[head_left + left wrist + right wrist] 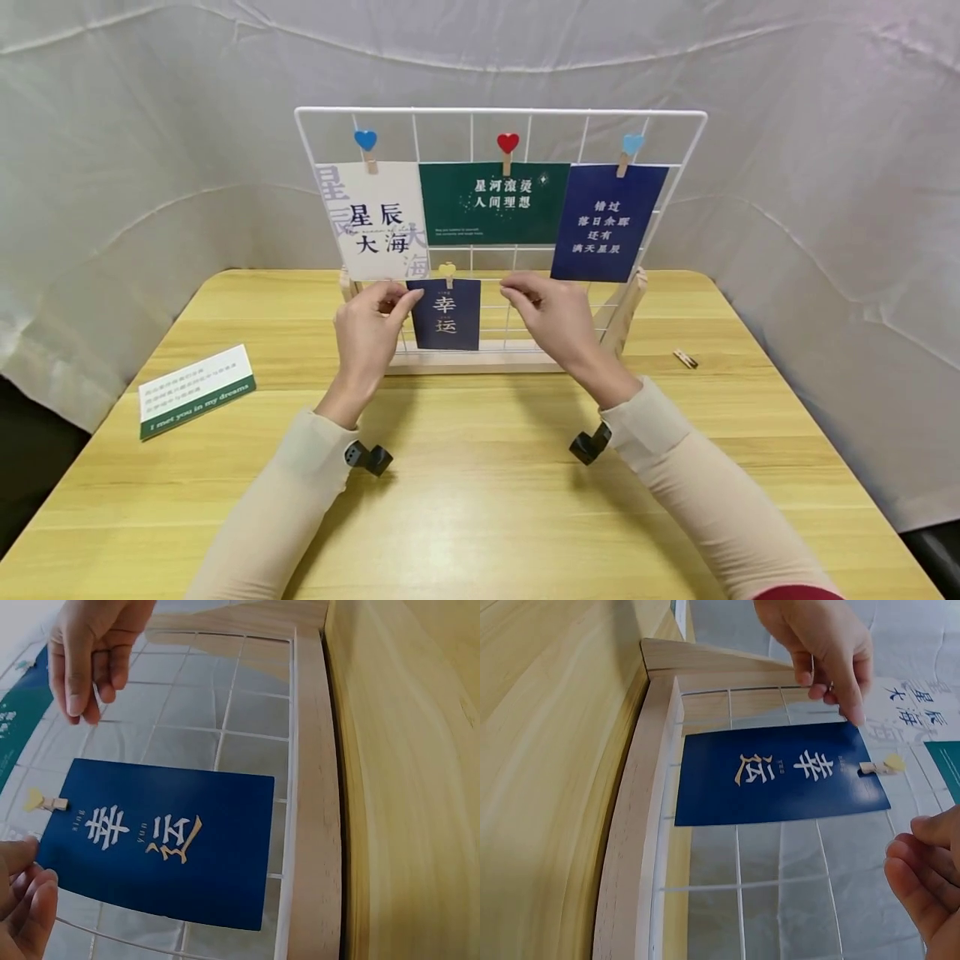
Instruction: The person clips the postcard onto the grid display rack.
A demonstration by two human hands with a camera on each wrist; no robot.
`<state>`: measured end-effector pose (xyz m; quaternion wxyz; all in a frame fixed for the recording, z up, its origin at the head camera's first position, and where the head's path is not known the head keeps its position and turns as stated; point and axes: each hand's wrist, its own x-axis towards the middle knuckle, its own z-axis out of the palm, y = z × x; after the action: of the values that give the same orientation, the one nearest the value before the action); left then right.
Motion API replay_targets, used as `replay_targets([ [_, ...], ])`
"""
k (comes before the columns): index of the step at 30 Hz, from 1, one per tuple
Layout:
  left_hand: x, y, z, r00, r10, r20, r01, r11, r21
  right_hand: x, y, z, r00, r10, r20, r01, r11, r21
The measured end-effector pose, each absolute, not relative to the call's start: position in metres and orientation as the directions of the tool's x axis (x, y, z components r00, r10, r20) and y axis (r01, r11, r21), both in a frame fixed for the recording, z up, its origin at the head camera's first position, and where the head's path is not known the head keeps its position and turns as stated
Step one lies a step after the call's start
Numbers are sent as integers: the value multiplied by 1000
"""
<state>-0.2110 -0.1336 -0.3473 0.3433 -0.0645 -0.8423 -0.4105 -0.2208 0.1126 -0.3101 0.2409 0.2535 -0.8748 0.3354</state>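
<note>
A small dark blue card [446,315] with gold and white characters hangs low on the white wire grid [517,321]. A yellow heart clip [447,271] holds its top edge. My left hand [369,333] pinches the card's upper left corner between thumb and fingers, seen closely in the left wrist view. To the right of the card, my right hand [558,321] is held before the grid, apart from the card. Its fingers are loosely bent and nothing is between them, as the right wrist view shows.
Clipped higher on the grid are a white card [378,237], a green card [495,221] and a navy card [609,225]. The grid stands in a wooden base [480,360]. On the table lie a white and green card [197,392] at left and a small clip [685,359] at right.
</note>
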Motion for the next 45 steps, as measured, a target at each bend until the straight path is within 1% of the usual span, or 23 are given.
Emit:
replay_targets([
  [3, -207, -134, -346, -782, -141, 608, 387, 653, 650, -220, 119, -311, -763, -270, 588, -601, 632, -489],
  [8, -200, -138, -346, -835, -90, 544, 364, 651, 666, -217, 133, -313, -802, -253, 542, -560, 634, -533],
  [12, -198, -144, -346, -854, -42, 518, 366, 658, 658, -215, 143, -315, -827, -248, 505, -530, 645, -551],
  [20, -193, -156, -346, -886, 77, 456, 386, 665, 639, -214, 164, -324, -795, -260, 548, -579, 593, -559],
  [24, -192, -162, -346, -907, 113, 406, 376, 652, 658, -210, 175, -327, -811, -260, 524, -565, 585, -582],
  [29, -188, -171, -345, -930, 123, 346, 340, 643, 686, -206, 188, -331, -832, -253, 494, -536, 596, -598],
  [32, -186, -176, -345, -940, 135, 314, 326, 633, 703, -205, 197, -334, -847, -255, 466, -516, 605, -606],
  [40, -183, -193, -348, -941, 199, 274, 337, 642, 688, -202, 224, -336, -891, -288, 351, -454, 590, -668],
  [45, -180, -203, -349, -938, 231, 257, 346, 646, 680, -201, 240, -336, -902, -307, 304, -432, 616, -658],
])
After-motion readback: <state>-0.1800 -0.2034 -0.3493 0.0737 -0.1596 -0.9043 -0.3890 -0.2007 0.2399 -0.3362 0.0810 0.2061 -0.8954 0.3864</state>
